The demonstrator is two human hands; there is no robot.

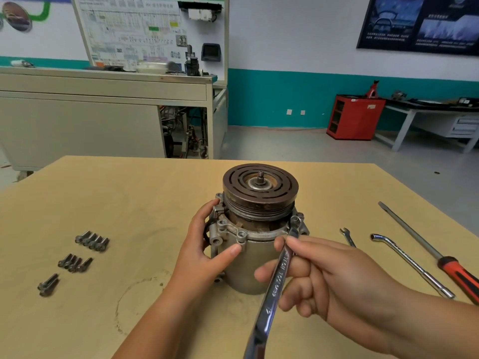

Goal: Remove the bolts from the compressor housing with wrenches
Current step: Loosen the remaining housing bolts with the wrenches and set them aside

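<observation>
The compressor housing (pixel 248 265) is pictured upright on the table (pixel 129 193), pulley (pixel 260 185) uppermost, with a bolt (pixel 296 219) on its right flange capped by the ring of a wrench (pixel 278 275). A rounded bolt head or a thrown wrench is risked if the ring is only partly seated; the unclamped housing could also be tipped. The wrench shank is pinched between thumb and curled fingers of the right hand (pixel 318 278), just in front of the housing, whose left side is clasped by the left hand (pixel 204 244). Removed bolts (pixel 92 240) are laid well to the left.
</observation>
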